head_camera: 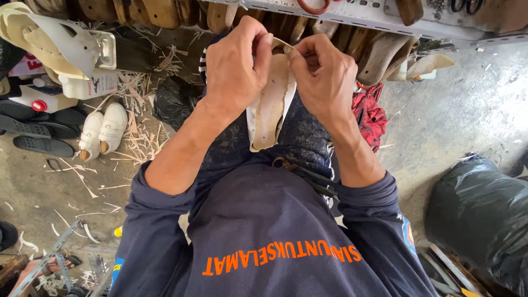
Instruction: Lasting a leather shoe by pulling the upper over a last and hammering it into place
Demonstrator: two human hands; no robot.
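Observation:
My left hand [236, 66] and my right hand [324, 74] both pinch the top end of a beige shoe insole [269, 104], held upright over my lap. A white lining piece sits against the insole's edge. The fingertips of both hands meet at its upper tip. A pair of dark pliers or scissors [305, 176] lies on my lap below the insole. I wear a dark blue long-sleeved shirt with orange lettering.
A metal rack [352, 14] with wooden shoe lasts runs along the top. White small shoes [103, 132] and black soles [38, 129] lie on the floor at left among wood shavings. Black plastic bags sit at right [484, 214] and by my knee [176, 102]. A red cloth [369, 113] lies right.

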